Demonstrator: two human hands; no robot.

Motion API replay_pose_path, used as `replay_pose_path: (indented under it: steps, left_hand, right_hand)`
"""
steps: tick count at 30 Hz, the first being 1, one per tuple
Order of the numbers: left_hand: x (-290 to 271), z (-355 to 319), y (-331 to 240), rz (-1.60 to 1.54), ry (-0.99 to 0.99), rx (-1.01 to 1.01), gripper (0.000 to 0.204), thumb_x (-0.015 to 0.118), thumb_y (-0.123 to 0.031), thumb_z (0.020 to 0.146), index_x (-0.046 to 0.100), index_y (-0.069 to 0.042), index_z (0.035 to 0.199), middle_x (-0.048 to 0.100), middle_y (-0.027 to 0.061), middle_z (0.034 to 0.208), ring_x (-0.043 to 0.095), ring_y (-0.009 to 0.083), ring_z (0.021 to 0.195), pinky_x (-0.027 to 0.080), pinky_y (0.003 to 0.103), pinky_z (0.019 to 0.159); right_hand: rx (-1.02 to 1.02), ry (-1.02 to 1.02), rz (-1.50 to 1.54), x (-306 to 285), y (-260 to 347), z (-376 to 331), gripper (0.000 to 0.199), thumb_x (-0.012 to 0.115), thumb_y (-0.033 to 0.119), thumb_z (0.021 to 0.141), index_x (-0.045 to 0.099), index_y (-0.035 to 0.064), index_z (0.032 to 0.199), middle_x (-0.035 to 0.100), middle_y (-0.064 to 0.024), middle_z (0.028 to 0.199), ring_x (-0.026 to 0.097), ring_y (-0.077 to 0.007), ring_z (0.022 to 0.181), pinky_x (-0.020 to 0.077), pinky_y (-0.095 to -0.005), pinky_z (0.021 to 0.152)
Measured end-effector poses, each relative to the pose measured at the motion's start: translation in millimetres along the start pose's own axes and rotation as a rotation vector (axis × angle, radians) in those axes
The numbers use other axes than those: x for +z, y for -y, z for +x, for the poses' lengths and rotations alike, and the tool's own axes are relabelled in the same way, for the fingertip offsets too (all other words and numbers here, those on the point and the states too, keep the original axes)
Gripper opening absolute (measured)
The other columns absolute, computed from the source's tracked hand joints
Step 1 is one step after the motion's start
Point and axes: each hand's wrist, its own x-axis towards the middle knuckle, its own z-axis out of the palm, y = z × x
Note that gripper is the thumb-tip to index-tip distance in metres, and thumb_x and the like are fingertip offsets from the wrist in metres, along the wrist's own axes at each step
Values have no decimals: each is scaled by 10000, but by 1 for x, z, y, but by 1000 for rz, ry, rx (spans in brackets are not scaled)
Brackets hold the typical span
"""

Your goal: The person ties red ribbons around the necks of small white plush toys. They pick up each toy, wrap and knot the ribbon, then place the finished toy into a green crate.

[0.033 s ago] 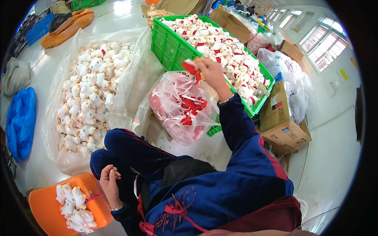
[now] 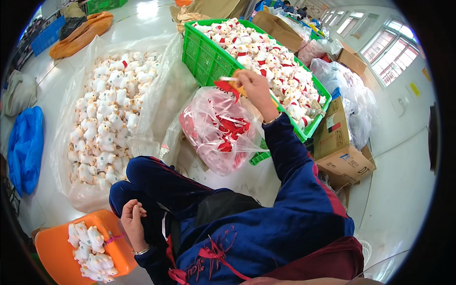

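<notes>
My right hand point(image 2: 254, 90) is closed on a small red cloth piece with a white strip point(image 2: 227, 85). It hangs above a clear plastic bag point(image 2: 202, 152) bunched around many red cloth pieces point(image 2: 231, 130) with white strips. An orange bit shows beside the fingers; what it belongs to is hidden. Just behind the hand stands a green crate point(image 2: 202, 54) heaped with white plush toys point(image 2: 266, 57), many wearing red. Resting by my bent knee, my left hand point(image 2: 133, 221) has its fingers curled in, and nothing shows in it.
Left of the crate, a large clear bag point(image 2: 59, 156) holds many plain white plush toys point(image 2: 107, 118). Several more toys point(image 2: 90, 247) lie on an orange stool point(image 2: 50, 247) at lower left. Cardboard boxes point(image 2: 339, 149) and plastic-wrapped goods point(image 2: 356, 104) stand along the right.
The red cloth piece in my right hand has shifted slightly left and turned, with its white strip now showing along the top. My left hand stays put.
</notes>
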Motion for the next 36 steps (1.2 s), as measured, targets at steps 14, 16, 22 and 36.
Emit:
replay_pose_path:
  steps: [14, 16, 22, 36]
  left_hand:
    - [80, 16, -82, 353, 193, 342, 853, 843, -195, 739, 451, -36, 1479, 522, 115, 1439, 481, 252, 1354, 390, 369, 1098]
    - [101, 18, -87, 369, 259, 476, 853, 851, -169, 716, 455, -25, 1458, 533, 120, 1411, 496, 239, 1324, 381, 358, 1101]
    - [90, 6, -74, 35, 191, 25, 106, 615, -39, 988, 666, 13, 1065, 705, 32, 918, 626, 76, 795, 507, 226, 732]
    - [29, 3, -57, -200, 58, -66, 274, 523, -228, 1076, 663, -55, 917, 649, -13, 761, 561, 32, 597, 412, 189, 547]
  right_hand:
    - [8, 1015, 696, 69, 153, -66, 216, 580, 155, 1033, 715, -5, 1087, 729, -46, 822, 682, -91, 737, 555, -253, 679]
    - [10, 1106, 772, 88, 168, -74, 227, 583, 176, 1037, 713, -3, 1087, 733, -52, 824, 691, -98, 746, 549, -249, 673]
    - [158, 858, 924, 127, 163, -58, 293, 567, 244, 1063, 692, -20, 1090, 742, -78, 861, 713, -126, 782, 549, -254, 706]
    - [453, 770, 993, 204, 100, -60, 300, 601, 232, 1038, 642, 8, 1234, 731, -88, 1033, 724, -148, 832, 565, -250, 707]
